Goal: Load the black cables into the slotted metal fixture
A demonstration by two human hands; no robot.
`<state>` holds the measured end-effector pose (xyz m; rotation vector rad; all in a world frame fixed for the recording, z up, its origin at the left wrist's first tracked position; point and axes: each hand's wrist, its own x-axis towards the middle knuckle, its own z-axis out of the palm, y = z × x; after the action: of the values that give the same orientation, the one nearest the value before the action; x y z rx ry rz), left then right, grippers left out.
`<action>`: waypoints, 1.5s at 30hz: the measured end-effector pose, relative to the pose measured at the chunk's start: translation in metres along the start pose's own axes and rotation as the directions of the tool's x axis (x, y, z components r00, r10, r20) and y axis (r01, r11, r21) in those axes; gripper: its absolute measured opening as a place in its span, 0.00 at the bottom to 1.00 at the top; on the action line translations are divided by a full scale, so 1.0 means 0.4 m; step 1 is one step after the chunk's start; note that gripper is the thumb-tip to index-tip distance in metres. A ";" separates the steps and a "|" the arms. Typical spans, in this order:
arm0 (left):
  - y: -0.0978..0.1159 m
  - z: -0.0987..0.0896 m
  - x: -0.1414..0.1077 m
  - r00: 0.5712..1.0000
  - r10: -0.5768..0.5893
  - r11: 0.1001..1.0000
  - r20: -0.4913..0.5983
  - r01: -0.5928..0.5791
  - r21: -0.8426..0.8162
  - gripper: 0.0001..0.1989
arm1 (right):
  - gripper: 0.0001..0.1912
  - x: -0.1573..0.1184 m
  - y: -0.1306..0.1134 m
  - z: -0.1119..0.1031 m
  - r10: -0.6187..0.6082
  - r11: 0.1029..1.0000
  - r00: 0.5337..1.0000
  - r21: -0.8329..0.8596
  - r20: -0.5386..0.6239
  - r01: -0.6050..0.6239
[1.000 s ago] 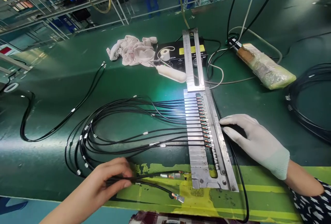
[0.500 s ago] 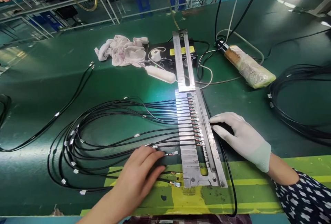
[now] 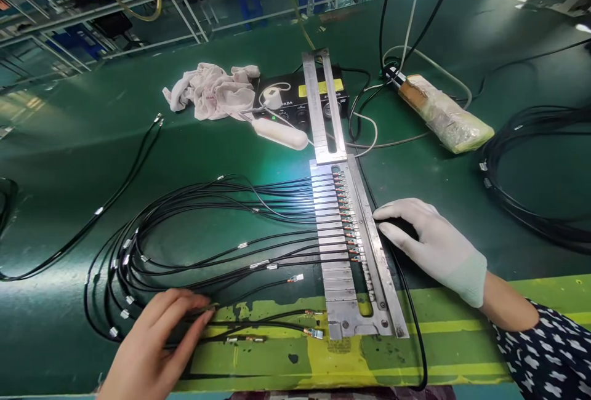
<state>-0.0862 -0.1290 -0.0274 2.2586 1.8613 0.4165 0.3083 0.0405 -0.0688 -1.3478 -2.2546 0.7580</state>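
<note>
My bare left hand [image 3: 168, 335] is closed at the near side of the cable loop, thumb and fingertips pinching black cables [image 3: 258, 325]. Past its fingers, several loose cable ends with small metal connectors [image 3: 315, 333] point toward the metal jig [image 3: 341, 301]. Higher up, a row of cables lies in the jig's slots, their stripped ends and connectors [image 3: 344, 206] lined up beside its long bar. My right hand [image 3: 429, 246], in a white glove, rests on the table with extended fingertips and thumb against the jig's right edge.
Behind the jig stand a black control box [image 3: 300, 114], a white rounded device [image 3: 281, 134] and a crumpled cloth [image 3: 215, 92]. A wrapped handle [image 3: 446, 117] lies to the right, above coiled black cable [image 3: 521, 203]. More cables [image 3: 99, 210] lie at left.
My left hand has moved left and toward me, away from the jig, uncovering a loose cable end it was beside. My gloved right hand stays at the jig's edge.
</note>
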 end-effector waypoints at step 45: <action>0.206 0.174 0.250 0.866 0.499 0.863 -0.017 -0.499 -0.078 0.17 | 0.07 0.006 -0.014 0.000 -0.008 0.993 0.998 0.113 -0.063 0.015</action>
<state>0.0308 -0.0450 -0.0571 2.6631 1.2009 0.5460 0.3035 0.0405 -0.0651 -1.2863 -2.1356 0.8165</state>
